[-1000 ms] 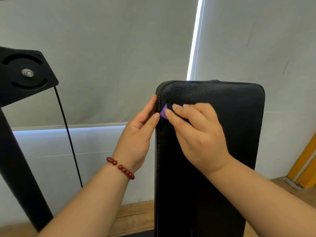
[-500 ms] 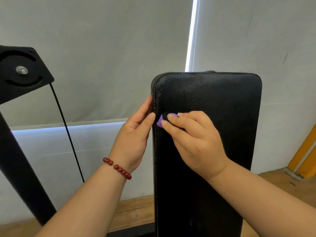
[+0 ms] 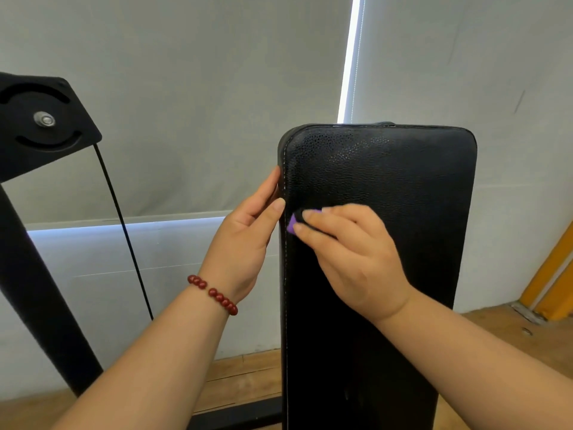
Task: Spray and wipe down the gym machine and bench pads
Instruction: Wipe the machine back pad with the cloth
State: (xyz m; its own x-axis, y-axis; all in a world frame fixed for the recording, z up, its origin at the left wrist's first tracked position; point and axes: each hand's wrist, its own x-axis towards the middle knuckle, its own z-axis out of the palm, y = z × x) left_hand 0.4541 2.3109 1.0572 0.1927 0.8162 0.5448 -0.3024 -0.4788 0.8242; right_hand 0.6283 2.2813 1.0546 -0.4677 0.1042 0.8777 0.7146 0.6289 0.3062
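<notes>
Fingers (image 3: 328, 218) of right hand (image 3: 356, 259) around purple cloth (image 3: 291, 226) on black pad (image 3: 387, 175); left fingers (image 3: 267, 191) straight along its edge

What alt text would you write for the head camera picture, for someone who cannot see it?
A person's right hand holds a small purple cloth against an upright black bench pad near its left edge, while the left hand, a red bead bracelet at its wrist, rests against the pad's side. A black machine frame stands at left.
</notes>
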